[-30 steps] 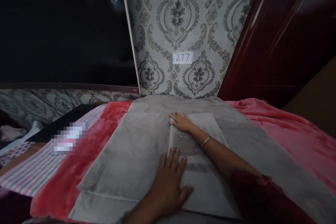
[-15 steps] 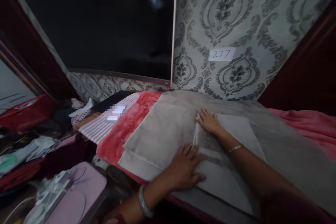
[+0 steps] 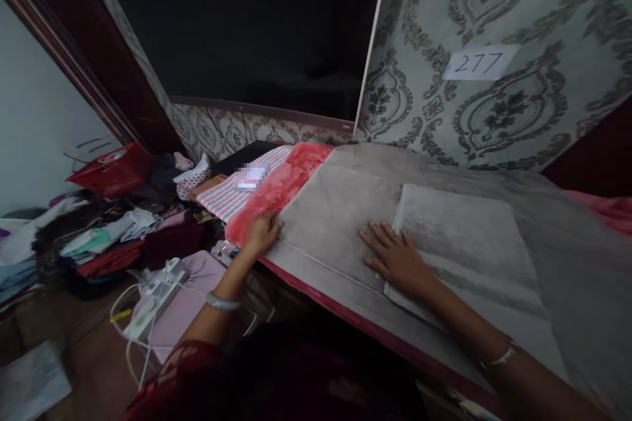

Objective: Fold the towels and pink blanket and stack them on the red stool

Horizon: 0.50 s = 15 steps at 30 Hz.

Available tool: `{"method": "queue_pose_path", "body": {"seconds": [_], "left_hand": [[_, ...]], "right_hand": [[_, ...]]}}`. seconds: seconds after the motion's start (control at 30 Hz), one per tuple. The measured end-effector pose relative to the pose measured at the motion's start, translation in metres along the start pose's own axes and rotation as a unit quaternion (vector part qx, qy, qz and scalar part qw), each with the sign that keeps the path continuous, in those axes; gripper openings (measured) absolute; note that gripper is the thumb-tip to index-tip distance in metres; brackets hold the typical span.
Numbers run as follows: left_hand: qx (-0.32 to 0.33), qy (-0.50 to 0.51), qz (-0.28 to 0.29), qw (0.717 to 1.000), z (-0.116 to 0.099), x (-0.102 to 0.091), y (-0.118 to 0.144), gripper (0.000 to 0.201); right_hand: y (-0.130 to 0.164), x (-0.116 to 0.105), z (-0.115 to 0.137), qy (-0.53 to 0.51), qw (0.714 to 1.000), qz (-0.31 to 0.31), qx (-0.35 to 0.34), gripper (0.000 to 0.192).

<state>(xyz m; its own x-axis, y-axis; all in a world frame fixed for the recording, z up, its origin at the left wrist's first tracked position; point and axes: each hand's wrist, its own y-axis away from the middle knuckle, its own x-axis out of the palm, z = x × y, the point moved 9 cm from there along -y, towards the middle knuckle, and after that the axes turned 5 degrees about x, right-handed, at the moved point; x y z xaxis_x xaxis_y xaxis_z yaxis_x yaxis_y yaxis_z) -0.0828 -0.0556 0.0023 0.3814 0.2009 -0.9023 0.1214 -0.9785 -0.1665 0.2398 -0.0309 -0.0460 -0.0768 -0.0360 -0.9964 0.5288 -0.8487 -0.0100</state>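
The hands are apart: the left hand (image 3: 261,231) grips the grey cloth (image 3: 336,217) at its left corner, while the right hand (image 3: 397,258) lies spread flat, touching the folded part's (image 3: 464,237) near-left edge

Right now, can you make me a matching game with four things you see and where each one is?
Things:
1. left hand
2. right hand
3. paper label with 277
4. red bag

Places:
A. stuck on the patterned wall
B. on the clothes pile at the far left
C. flat on the grey cloth, at the edge of the folded grey piece
D. at the left corner of the grey cloth, beside the red blanket

Pairs: 1-D, 2-C, 3-A, 4-B
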Motion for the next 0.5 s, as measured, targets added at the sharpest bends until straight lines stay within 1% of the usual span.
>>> {"method": "queue_pose_path", "body": {"seconds": [0.13,0.23,0.4,0.5], "left_hand": [[-0.036,0.109,0.041,0.993,0.01,0.0,-0.019,0.027],[-0.056,0.13,0.067,0.988,0.015,0.001,-0.026,0.016],[-0.034,0.161,0.082,0.983,0.015,0.0,-0.027,0.024],[-0.027,0.181,0.078,0.98,0.013,0.001,-0.027,0.023]], "right_hand": [[0.001,-0.004,-0.001,-0.001,1.0,-0.009,0.008,0.061],[0.002,-0.006,0.0,-0.002,1.0,-0.023,0.005,0.06],[0.003,-0.006,0.0,-0.005,0.999,-0.038,-0.011,0.06],[0.003,-0.006,-0.001,-0.006,0.998,-0.056,-0.012,0.058]]}}
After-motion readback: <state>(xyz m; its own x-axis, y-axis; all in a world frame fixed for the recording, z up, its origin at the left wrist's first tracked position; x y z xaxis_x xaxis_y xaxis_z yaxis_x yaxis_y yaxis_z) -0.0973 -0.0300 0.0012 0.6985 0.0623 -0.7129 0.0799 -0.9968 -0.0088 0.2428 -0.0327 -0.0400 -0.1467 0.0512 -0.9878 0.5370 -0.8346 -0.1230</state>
